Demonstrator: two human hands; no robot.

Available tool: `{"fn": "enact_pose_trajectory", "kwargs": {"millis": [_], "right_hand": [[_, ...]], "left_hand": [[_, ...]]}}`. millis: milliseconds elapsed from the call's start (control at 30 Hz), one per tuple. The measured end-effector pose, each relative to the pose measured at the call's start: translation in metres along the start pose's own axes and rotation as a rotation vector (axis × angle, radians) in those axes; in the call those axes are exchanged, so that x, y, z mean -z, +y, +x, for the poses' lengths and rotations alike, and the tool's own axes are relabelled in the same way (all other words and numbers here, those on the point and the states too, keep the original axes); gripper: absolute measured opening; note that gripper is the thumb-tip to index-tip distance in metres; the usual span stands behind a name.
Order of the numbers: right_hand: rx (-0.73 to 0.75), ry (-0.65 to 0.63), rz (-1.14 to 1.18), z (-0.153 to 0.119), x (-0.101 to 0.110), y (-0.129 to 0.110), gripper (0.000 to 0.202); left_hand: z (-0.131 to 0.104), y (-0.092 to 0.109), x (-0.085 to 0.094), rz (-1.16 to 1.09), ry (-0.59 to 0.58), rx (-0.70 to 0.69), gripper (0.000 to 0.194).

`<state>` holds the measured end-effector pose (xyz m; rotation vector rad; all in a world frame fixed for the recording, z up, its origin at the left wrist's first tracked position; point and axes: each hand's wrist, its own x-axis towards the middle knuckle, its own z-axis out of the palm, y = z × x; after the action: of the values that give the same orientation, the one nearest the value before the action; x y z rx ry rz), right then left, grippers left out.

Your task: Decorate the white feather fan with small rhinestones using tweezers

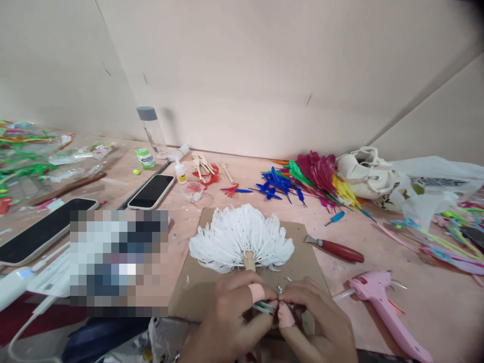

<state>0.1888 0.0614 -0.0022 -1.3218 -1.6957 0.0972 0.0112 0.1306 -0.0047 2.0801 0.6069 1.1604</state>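
We see the left hand [234, 308] closed round pale-green prongs [263, 307], the right hand [320, 315] narrowly pinching a small silvery piece [280, 289], just nearer than the white feather fan [242, 233] on cardboard [194, 295].

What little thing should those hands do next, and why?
Perhaps the left hand should steady the small shiny piece while the right hand adjusts its fingers, because both hands meet close beside that tiny piece, just below the white feather fan.
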Motion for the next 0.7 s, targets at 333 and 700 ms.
{"fn": "enact_pose_trajectory", "kwargs": {"millis": [333,700], "right_hand": [[-0.08,-0.036,0.073,-0.007,0.001,0.001,0.01],[-0.07,-0.019,0.043,0.001,0.009,-0.002,0.014]], "left_hand": [[-0.004,-0.006,0.002,0.05,0.017,-0.057,0.018],[-0.012,-0.009,-0.002,0.257,-0.052,-0.273,0.023]]}}
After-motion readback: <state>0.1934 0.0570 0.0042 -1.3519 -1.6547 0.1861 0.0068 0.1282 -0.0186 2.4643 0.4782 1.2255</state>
